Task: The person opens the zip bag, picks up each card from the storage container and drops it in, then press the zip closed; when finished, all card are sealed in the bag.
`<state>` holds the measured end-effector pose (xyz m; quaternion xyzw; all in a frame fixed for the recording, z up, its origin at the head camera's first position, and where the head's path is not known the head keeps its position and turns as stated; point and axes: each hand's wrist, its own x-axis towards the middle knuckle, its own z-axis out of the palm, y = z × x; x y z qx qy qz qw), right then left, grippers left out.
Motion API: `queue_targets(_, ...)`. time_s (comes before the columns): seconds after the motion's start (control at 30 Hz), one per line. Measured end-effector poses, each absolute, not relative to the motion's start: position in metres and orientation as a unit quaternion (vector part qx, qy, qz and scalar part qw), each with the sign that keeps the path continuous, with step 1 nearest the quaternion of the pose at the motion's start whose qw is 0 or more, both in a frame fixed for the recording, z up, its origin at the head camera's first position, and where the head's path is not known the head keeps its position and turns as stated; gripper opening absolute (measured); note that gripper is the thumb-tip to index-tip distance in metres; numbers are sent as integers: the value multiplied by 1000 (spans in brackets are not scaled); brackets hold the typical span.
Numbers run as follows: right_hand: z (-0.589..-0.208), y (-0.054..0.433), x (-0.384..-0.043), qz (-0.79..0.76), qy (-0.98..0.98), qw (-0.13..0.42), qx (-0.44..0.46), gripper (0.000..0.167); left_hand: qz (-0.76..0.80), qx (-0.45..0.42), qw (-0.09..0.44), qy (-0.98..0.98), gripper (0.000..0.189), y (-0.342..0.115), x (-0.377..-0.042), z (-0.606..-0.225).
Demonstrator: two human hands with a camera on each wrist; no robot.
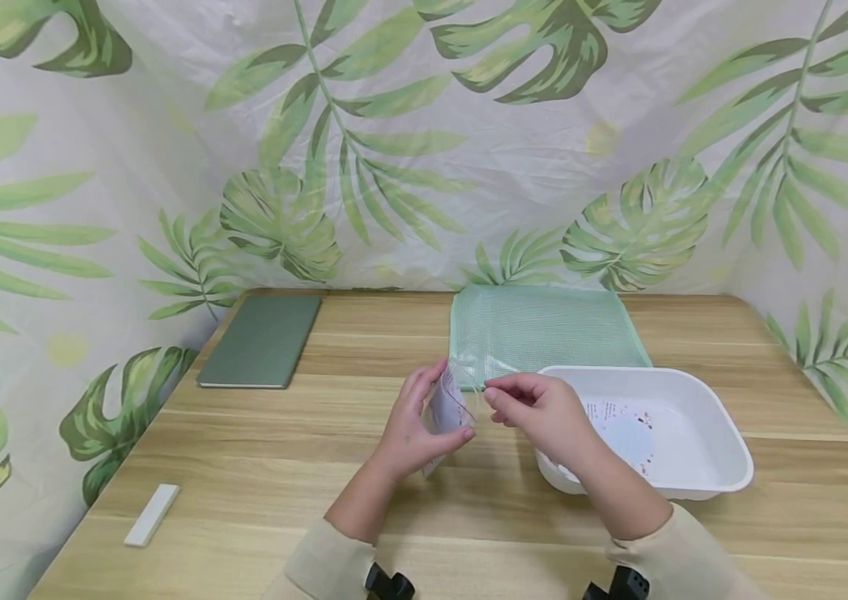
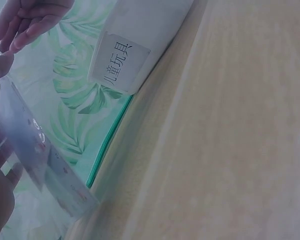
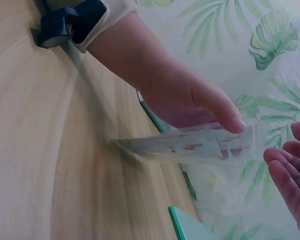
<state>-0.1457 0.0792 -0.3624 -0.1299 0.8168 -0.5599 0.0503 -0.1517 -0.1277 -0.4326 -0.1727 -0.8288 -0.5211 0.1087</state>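
Observation:
My left hand (image 1: pixel 412 425) grips a clear plastic packet (image 1: pixel 448 404) between thumb and fingers, holding it on edge above the table. Inside the packet shows a pale printed sheet with small reddish marks. At the packet's open-looking upper edge, the thumb and fingertips of my right hand (image 1: pixel 544 412) pinch its thin clear film. In the right wrist view, the left thumb presses along the side of the packet (image 3: pixel 190 146). A white tub (image 1: pixel 716 450) stands beside the right forearm, with a printed card (image 1: pixel 626 433) showing inside.
A green mesh pouch (image 1: pixel 544 325) lies behind the tub, partly under its rim. The green notebook (image 1: pixel 262 342) is at the back left. Near the left edge lies a small white bar (image 1: pixel 152 515). Leaf-patterned cloth (image 1: pixel 393 167) hangs around the wooden table (image 1: pixel 303 467).

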Motion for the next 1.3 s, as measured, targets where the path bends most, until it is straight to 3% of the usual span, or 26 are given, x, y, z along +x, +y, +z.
queue_targets(0.37, -365, 146, -173, -486, 869, 35, -93, 36, -525, -169, 106, -828, 93, -128, -152, -433)
queue_targets(0.8, -400, 231, -199, -322, 937, 112, -76, 45, -527, -160, 99, -829, 93, -127, -151, -432)
queue_targets(1.07, -420, 251, -206, -253, 953, 127, -105, 42, -525, -160, 101, -830, 94, -128, -152, -435)
queue_targets(1.3, -434, 253, -204, -228, 959, 138, -99, 51, -527, -160, 98, -829, 92, -128, -152, -435)
